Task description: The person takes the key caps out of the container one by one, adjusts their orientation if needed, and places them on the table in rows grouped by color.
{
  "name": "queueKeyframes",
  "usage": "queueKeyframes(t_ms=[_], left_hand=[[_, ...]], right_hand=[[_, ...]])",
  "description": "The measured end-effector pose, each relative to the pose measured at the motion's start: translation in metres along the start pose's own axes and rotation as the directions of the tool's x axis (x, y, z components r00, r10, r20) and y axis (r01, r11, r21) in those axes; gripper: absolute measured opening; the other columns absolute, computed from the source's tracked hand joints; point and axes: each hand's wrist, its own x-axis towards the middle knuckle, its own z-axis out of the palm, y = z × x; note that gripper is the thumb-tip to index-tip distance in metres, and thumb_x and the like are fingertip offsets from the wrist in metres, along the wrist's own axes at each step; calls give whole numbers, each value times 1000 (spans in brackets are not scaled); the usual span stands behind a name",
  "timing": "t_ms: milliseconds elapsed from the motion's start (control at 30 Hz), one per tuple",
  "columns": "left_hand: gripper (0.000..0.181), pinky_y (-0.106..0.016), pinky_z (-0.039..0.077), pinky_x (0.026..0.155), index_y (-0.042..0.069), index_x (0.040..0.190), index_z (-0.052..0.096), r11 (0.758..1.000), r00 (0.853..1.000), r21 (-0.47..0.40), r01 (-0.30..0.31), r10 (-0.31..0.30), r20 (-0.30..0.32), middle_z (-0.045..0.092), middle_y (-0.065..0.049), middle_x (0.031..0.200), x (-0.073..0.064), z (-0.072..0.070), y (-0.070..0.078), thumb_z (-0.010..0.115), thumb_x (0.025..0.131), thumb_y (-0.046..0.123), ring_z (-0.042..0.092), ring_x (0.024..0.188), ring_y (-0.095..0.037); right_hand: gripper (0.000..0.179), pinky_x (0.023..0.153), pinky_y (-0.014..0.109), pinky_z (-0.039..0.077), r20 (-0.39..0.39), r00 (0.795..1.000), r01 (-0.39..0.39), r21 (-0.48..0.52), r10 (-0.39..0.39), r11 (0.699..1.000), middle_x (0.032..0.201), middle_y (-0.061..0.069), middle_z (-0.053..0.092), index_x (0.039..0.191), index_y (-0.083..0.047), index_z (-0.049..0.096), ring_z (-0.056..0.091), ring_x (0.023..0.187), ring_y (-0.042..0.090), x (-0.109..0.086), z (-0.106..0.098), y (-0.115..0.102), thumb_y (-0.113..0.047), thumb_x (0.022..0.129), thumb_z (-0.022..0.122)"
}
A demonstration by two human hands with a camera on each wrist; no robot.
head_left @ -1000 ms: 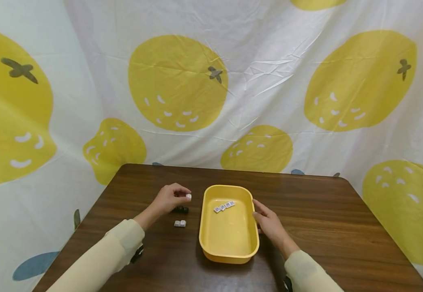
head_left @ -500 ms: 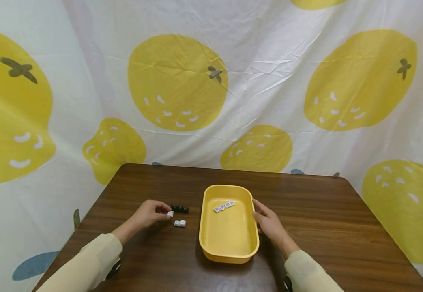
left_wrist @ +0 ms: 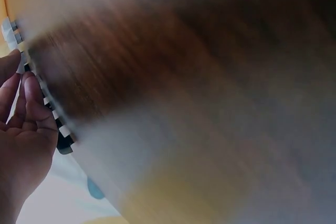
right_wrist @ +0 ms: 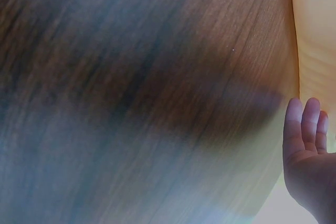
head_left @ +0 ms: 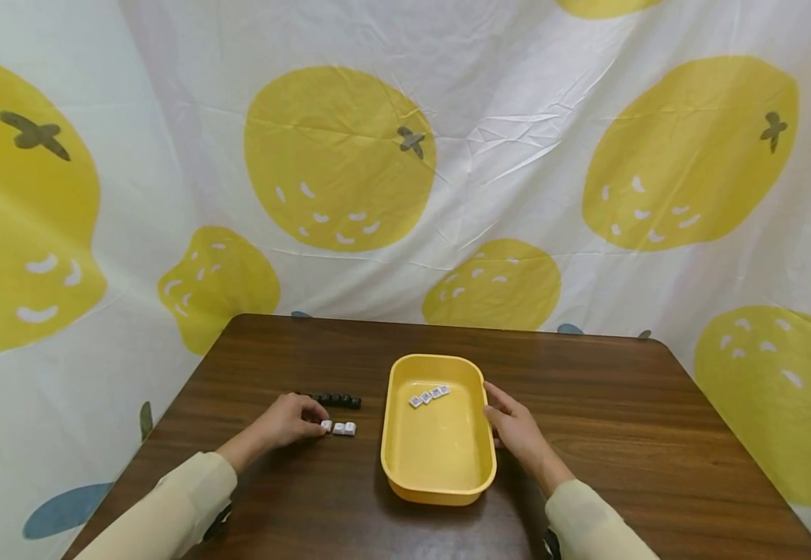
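Left hand (head_left: 289,420): pinching a white block (head_left: 326,426) between thumb and fingertips — forming a narrow grip, holding that block.
White block, position: lining up with the left end of a white pair (head_left: 350,428), showing a slim gap in the head view; being partly covered by the fingertips; not revealing clearly whether resting on the surface (head_left: 587,389) or hanging slightly above.
White pair, position: lying side by side on the surface, to the left of the yellow tray (head_left: 440,459).
Black row (head_left: 345,401): lying just beyond the white pair, running roughly parallel to it; disappearing at its left end behind the left hand, so not allowing a full count.
Yellow tray: standing between the two hands, pointing lengthwise away from the person.
White row (head_left: 426,397): lying inside the yellow tray toward its far end — numbering four, slanting farther away toward the right, showing dark marks on the upper faces.
Right hand (head_left: 520,432): touching the right side of the yellow tray near its rim; extending straight fingers (right_wrist: 294,127) along the outer wall in the right wrist view; forming a wide, loose grip.
Sleeves (head_left: 160,517): covering both forearms in pale cream.
Backdrop cloth (head_left: 503,47): hanging behind the surface, showing large yellow lemons on white.
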Motion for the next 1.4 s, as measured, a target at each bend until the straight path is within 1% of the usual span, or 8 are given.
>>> queueKeyframes(t_ms=[467,700,800,900,1033,1100,1267,1400], left_hand=[[14,-31,49,73,9,96,75,1000,999,13,19,-19,27,67,7,85,2,3,2,80,83,13,59,80,-9],[18,-30,50,71,7,99,74,1000,999,8,-9,9,33,67,4,85,2,1,3,80,83,13,59,79,-9],[20,-31,50,71,5,102,73,1000,1000,9,18,-18,23,69,3,89,1,-4,5,78,86,15,60,81,-10],[21,-34,52,72,3,107,72,998,998,3,57,-57,-26,70,1,93,5,-11,12,73,91,17,62,83,-13],[24,-37,52,76,3,113,71,999,993,1,48,-48,-105,69,-2,98,23,-15,33,69,95,18,63,87,-17],[26,-38,53,77,2,115,70,1000,993,7,4,-3,-119,68,-4,100,35,-14,46,69,95,20,63,89,-19],[30,-42,52,85,1,118,68,995,992,21,-95,96,-80,64,-11,109,68,2,78,70,94,19,62,99,-27],[31,-45,49,91,0,118,69,984,988,105,-146,151,-43,61,-14,115,92,21,94,73,91,16,59,106,-32]], right_hand=[[52,62,31,54,11,1000,-7,10,7,1000,111,21,60,153,-8,38,63,80,20,-2,-1,-2,-10,102,49],[52,61,30,53,0,1000,-3,1,3,1000,110,21,60,153,-9,39,62,79,20,-3,-1,-1,-9,102,49],[51,62,31,53,-2,1000,3,-9,-3,1000,111,21,60,153,-9,39,62,79,20,-2,-1,0,-9,102,49],[51,62,32,54,-3,1000,8,-15,-8,1000,111,21,60,153,-9,39,62,80,20,-1,-1,0,-9,102,49],[51,61,32,54,-11,1000,9,-10,-9,1000,110,20,61,152,-9,40,63,79,20,0,0,-1,-8,102,50],[51,61,32,54,-14,1000,9,-13,-9,1000,109,20,61,152,-8,40,62,79,20,0,0,-1,-8,102,50],[51,61,33,54,-15,1000,11,-21,-11,1000,110,22,60,152,-7,40,62,80,21,-1,0,-1,-8,102,50],[51,61,33,54,-17,1000,3,-20,-4,1000,111,23,60,152,-8,40,62,80,21,-1,1,-1,-8,102,49]])
